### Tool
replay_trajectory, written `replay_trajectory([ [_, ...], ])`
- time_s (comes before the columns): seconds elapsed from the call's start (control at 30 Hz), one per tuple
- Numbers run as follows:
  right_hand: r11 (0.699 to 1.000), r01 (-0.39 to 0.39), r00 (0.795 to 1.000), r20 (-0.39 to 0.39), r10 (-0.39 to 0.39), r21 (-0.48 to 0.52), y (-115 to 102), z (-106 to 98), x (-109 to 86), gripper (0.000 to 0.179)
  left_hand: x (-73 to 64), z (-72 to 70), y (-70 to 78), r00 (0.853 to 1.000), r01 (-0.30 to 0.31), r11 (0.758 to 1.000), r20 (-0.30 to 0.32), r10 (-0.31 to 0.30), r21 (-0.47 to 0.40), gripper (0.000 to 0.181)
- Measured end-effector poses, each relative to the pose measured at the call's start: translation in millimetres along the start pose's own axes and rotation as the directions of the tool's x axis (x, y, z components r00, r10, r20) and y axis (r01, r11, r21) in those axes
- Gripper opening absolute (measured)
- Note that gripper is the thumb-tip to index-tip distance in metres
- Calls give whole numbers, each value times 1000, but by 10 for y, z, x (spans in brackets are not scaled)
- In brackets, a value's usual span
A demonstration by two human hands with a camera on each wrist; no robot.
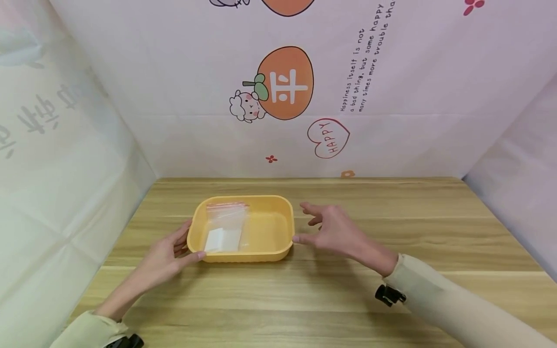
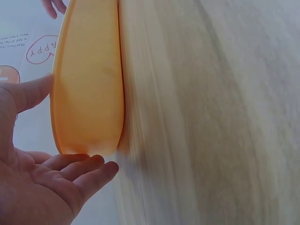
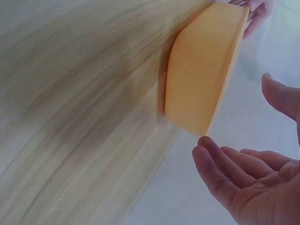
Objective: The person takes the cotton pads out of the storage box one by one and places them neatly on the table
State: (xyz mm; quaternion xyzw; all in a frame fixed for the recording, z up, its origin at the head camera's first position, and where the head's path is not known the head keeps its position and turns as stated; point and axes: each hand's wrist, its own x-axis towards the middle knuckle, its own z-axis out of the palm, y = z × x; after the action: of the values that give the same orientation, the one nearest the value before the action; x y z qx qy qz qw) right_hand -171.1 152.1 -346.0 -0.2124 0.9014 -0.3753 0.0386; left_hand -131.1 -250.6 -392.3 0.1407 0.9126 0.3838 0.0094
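A yellow plastic tray with rounded corners stands on the wooden table. Inside its left half lies a clear zip-lock bag with a red-striped top edge; white flat pieces show in or under it. My left hand holds the tray's left end, thumb on the front rim and fingers against the side; in the left wrist view the fingers are loosely bent there. Beside the tray's right end is my right hand, thumb and fingers spread apart, holding nothing. The right wrist view shows its fingertips close to the tray's end.
The wooden table runs back to a white printed cloth wall. More white cloth hangs along the left side and the right side. A small black device is fastened at the right sleeve.
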Motion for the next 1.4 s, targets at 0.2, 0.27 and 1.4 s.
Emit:
replay_trajectory([
  [0.2, 999, 41, 999, -11, -41, -8, -43, -22, 17, 78, 11, 38, 13, 1000, 9, 1000, -2, -9, -8, 96],
  [0.27, 998, 63, 998, -17, -63, -5, -63, -30, 28, 72, 18, 56, 24, 1000, 6, 1000, -1, -6, -14, 96],
  [1.4, 1000, -4, 980, 199, 2, 12, -243, 334, 746, 44, 144, 221, 185, 999, 39, 997, 25, -38, -63, 100],
])
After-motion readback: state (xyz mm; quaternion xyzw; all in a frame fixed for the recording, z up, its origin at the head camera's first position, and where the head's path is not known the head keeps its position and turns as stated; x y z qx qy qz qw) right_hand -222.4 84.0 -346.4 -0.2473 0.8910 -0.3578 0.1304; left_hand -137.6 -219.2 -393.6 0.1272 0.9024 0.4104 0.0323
